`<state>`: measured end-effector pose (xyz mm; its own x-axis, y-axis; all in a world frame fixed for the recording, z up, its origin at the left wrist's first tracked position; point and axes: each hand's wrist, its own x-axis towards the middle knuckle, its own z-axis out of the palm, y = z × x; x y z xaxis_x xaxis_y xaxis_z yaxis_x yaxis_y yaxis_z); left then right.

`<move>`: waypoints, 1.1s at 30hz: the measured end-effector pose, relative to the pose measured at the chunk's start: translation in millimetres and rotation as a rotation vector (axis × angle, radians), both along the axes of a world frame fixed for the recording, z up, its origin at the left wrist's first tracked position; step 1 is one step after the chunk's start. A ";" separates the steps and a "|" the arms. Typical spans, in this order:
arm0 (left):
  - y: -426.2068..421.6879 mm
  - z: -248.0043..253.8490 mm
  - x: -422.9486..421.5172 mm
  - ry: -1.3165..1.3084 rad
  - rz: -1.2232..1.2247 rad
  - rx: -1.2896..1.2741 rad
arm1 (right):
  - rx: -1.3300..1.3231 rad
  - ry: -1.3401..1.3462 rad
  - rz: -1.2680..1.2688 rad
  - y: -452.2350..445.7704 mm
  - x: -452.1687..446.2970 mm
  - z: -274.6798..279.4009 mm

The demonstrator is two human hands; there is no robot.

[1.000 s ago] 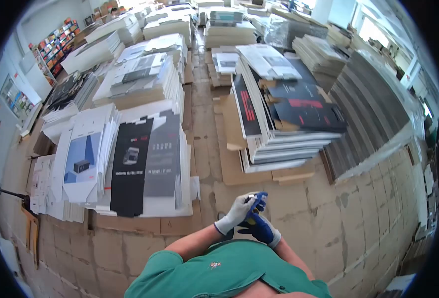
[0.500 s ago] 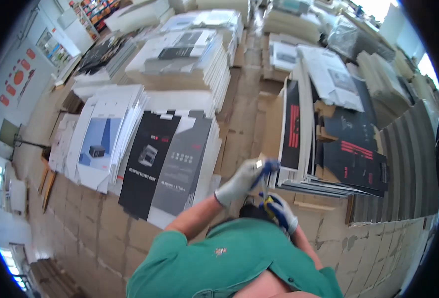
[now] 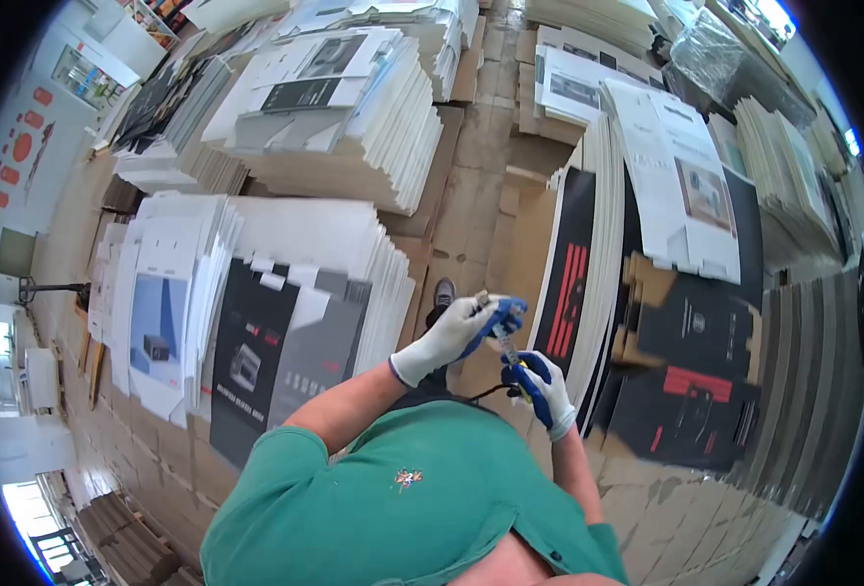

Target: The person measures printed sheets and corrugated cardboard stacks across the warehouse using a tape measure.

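In the head view, my left hand (image 3: 458,330), in a white glove with blue palm and fingers, is raised in front of my chest with its fingers closed. What it holds, if anything, is too small to name. My right hand (image 3: 541,388), gloved alike, is close by on the right, lower down. Its fingers are wrapped around a tool with a yellow part, mostly hidden by the glove. A narrow pale grey strip (image 3: 506,344) rises from this tool towards the left fingertips. A dark, cord-like loop shows just left of the right hand.
Printed cardboard sheets lie in stacks on both sides: black and grey sheets (image 3: 285,361) left, black-and-red ones (image 3: 681,410) right. Taller white stacks (image 3: 354,146) stand behind. A tiled aisle (image 3: 476,186) runs between them. My shoe (image 3: 444,293) shows below my left hand.
The view has shifted, bringing the right-hand stacks closer below me. Both hands stay close together, the left a little higher, with the pale strip still between them. A shoe has come into view.
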<state>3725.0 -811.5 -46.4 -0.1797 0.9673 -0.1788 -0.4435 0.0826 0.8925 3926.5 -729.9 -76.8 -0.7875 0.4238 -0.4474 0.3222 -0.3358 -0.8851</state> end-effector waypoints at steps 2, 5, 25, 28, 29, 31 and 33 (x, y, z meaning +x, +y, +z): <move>27.9 -15.9 -26.0 0.127 -0.021 -0.020 | -0.088 0.033 -0.054 31.0 -41.4 7.4; 63.3 -44.2 -87.4 0.275 -0.044 -0.080 | -0.114 0.026 -0.062 84.3 -122.3 -0.7; 342.3 -41.9 -381.7 -0.093 0.353 -0.008 | -0.261 0.078 -0.083 339.2 -442.9 11.5; 408.5 -60.2 -422.7 -0.100 0.310 -0.041 | -0.425 0.112 -0.179 401.0 -487.2 -7.3; 434.6 -65.4 -435.5 -0.115 0.291 -0.058 | -0.419 0.117 -0.185 425.6 -500.3 -15.5; 496.2 -69.5 -465.3 -0.116 0.279 -0.060 | -0.397 0.143 -0.189 483.4 -531.2 -25.1; 543.8 -65.4 -494.0 -0.112 0.252 -0.073 | -0.382 0.181 -0.201 526.2 -560.0 -19.4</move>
<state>3231.0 -267.7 -111.8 -0.3883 0.8785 -0.2785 -0.5538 0.0191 0.8324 3366.5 -203.6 -96.2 -0.7862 0.4079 -0.4643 0.0691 -0.6886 -0.7219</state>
